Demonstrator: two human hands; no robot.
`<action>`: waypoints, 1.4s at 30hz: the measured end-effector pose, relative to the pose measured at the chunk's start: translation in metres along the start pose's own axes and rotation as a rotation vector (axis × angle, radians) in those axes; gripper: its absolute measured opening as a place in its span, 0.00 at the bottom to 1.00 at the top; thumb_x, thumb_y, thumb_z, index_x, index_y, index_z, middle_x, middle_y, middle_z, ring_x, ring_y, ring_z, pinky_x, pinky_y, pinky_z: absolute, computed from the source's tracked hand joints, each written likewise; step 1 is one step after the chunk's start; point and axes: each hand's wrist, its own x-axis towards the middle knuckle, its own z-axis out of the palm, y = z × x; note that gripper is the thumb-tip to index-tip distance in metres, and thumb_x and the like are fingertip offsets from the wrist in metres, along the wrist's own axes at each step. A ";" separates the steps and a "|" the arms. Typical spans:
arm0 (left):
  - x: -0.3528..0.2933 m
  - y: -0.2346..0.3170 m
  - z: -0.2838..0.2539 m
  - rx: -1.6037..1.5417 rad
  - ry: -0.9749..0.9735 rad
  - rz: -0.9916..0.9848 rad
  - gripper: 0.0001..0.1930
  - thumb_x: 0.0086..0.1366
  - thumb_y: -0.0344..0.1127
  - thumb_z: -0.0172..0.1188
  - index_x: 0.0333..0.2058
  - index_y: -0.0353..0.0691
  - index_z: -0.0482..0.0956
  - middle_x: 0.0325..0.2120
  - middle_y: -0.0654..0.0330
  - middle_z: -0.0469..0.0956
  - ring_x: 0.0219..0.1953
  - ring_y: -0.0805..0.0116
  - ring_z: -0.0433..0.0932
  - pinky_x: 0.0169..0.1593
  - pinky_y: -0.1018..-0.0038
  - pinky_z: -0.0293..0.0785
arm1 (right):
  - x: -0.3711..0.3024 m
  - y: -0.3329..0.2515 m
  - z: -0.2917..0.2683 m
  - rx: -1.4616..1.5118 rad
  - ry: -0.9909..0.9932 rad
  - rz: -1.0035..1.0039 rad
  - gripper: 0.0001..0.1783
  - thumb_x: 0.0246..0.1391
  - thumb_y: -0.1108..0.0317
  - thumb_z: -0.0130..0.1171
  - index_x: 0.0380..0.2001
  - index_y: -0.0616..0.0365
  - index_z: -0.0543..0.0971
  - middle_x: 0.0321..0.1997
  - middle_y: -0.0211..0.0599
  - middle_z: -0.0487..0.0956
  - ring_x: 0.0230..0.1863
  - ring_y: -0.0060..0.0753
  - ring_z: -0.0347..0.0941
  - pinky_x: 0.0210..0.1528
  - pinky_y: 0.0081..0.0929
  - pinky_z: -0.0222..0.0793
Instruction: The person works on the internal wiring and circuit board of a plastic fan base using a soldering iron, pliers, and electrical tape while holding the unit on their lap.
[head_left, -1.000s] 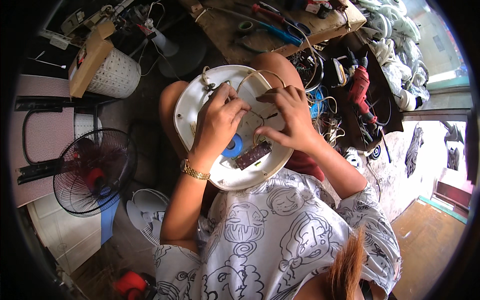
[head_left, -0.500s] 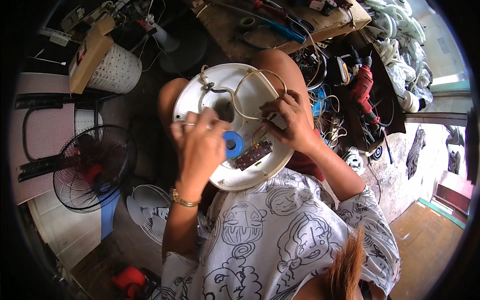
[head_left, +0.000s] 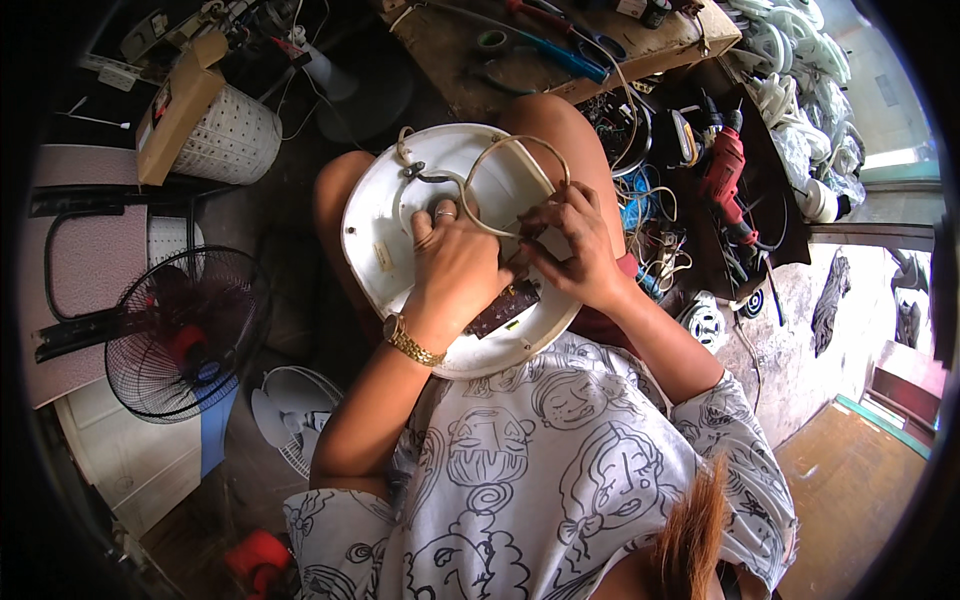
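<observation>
A round white lamp base (head_left: 385,230) lies on my lap. My left hand (head_left: 455,265), with a gold watch on the wrist and a ring on one finger, presses on the base's middle with bent fingers and hides the blue part there. My right hand (head_left: 575,245) meets it from the right and pinches the thin pale ring (head_left: 520,140) that arches over the base's upper right. A dark brown circuit board (head_left: 505,308) shows just below both hands. A short dark clip (head_left: 425,175) sits near the base's top.
A black standing fan (head_left: 185,335) and a white fan guard (head_left: 290,400) are on my left. Ahead stand a white perforated basket (head_left: 225,140), a cardboard box (head_left: 175,105) and a wooden board (head_left: 560,40) with tools. A red drill (head_left: 725,170) and tangled wires (head_left: 650,220) lie right.
My left hand has slid right and down onto the base's middle, covering the blue part that showed before. My right hand has stayed on the ring at the right.
</observation>
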 end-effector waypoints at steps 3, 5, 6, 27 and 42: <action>-0.002 -0.009 -0.003 -0.054 -0.043 0.032 0.19 0.49 0.47 0.77 0.36 0.41 0.89 0.49 0.52 0.80 0.57 0.51 0.73 0.60 0.50 0.59 | 0.000 0.002 0.000 0.005 -0.004 0.006 0.23 0.42 0.74 0.73 0.45 0.52 0.80 0.34 0.26 0.81 0.40 0.36 0.75 0.57 0.43 0.62; -0.003 -0.015 0.005 -0.058 -0.038 0.048 0.17 0.52 0.47 0.75 0.35 0.42 0.89 0.48 0.53 0.80 0.58 0.51 0.72 0.61 0.48 0.57 | 0.000 0.001 0.000 0.012 -0.009 0.005 0.23 0.42 0.75 0.72 0.44 0.52 0.80 0.34 0.26 0.81 0.40 0.37 0.75 0.57 0.43 0.62; -0.003 -0.016 0.003 -0.057 -0.031 0.066 0.15 0.55 0.47 0.72 0.34 0.43 0.88 0.46 0.53 0.80 0.59 0.51 0.71 0.61 0.46 0.56 | 0.000 0.000 0.000 0.018 -0.005 0.017 0.23 0.41 0.75 0.72 0.45 0.52 0.80 0.35 0.26 0.81 0.41 0.37 0.75 0.57 0.43 0.62; -0.039 -0.039 -0.023 -0.923 0.213 -0.099 0.12 0.61 0.20 0.65 0.45 0.31 0.83 0.31 0.62 0.83 0.33 0.76 0.74 0.44 0.75 0.73 | 0.029 -0.024 0.016 -0.013 -0.157 0.037 0.13 0.51 0.73 0.68 0.39 0.48 0.79 0.33 0.28 0.82 0.44 0.36 0.80 0.60 0.50 0.62; -0.033 -0.029 0.001 -0.627 0.568 0.081 0.03 0.57 0.25 0.62 0.30 0.37 0.83 0.32 0.57 0.74 0.37 0.55 0.77 0.47 0.62 0.72 | 0.042 -0.020 0.012 0.102 -0.171 0.114 0.06 0.52 0.66 0.72 0.34 0.49 0.86 0.31 0.27 0.84 0.36 0.36 0.80 0.53 0.38 0.60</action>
